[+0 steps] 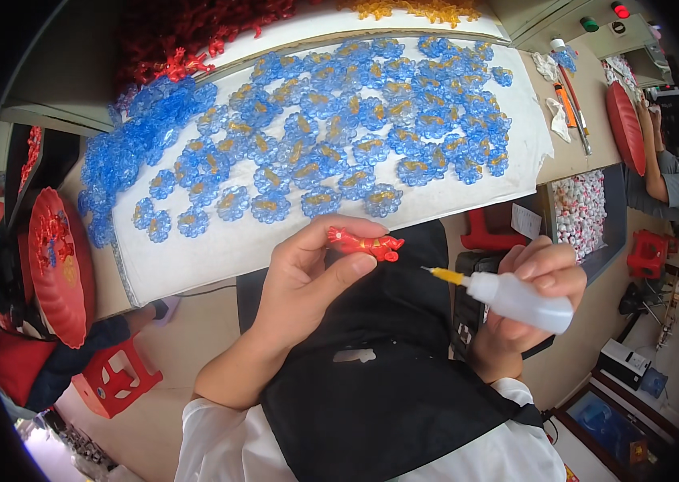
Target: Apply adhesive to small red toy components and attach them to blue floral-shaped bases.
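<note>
Between the thumb and fingers of my left hand (pixel 295 277) is a small red figurine (pixel 367 243) with gold markings, held just off the table's front edge. My right hand (pixel 544 281) grips a translucent white squeeze bottle (pixel 520 301). The bottle's yellow tip with a thin needle (pixel 445 275) points left toward the figurine, a short gap away from it. Beyond my hands, many clear blue flower-shaped pieces (pixel 319 201) with gold strips lie in rows on white paper (pixel 171 261).
A heap of plain blue pieces (pixel 126 173) sits at the left, with red figurines (pixel 183 63) behind. Yellow pieces (pixel 411 10) lie at the back. A red tray (pixel 54 289) stands left. An orange tool (pixel 566 104) rests right, near a bin of small pieces (pixel 580 209).
</note>
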### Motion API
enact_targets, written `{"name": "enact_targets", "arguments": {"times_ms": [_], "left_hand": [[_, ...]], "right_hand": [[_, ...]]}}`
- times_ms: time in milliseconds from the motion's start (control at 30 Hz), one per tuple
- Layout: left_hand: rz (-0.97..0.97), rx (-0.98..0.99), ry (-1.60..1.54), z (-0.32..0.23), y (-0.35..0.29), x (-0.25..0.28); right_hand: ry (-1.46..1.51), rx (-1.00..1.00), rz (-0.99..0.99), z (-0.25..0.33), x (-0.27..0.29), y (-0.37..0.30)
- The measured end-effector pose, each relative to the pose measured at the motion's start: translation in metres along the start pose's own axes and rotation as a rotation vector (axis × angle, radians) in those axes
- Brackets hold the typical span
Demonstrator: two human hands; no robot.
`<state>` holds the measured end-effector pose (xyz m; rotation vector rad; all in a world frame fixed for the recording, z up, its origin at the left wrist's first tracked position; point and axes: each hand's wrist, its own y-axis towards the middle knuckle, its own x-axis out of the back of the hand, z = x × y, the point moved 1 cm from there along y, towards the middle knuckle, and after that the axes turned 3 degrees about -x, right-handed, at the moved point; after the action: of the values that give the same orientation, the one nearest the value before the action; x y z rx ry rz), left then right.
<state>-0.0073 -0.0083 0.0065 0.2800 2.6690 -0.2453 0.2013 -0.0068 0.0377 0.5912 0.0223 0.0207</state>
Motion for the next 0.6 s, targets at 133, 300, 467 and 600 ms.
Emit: {"name": "enact_targets", "arguments": {"times_ms": [133, 300, 467, 600], "left_hand": [[-0.006, -0.017, 0.089, -0.0003, -0.0009, -0.0019], [-0.013, -0.020, 0.103, 0.0005, -0.0008, -0.0021], [-0.011, -0.038, 0.080, 0.0022, -0.0002, -0.0025], [0.005, -0.034, 0.087, 0.0022, 0.0008, -0.0026]], "right_hand": [[-0.132, 0.065, 0.133, 0.0047, -0.0032, -0.0007], [-0.178, 0.052, 0.199, 0.0058, -0.0037, -0.0018], [-0.192, 0.052, 0.220, 0.0057, -0.0048, -0.0018], [-0.207, 0.066, 0.229, 0.0035, -0.0057, -0.0019]]}}
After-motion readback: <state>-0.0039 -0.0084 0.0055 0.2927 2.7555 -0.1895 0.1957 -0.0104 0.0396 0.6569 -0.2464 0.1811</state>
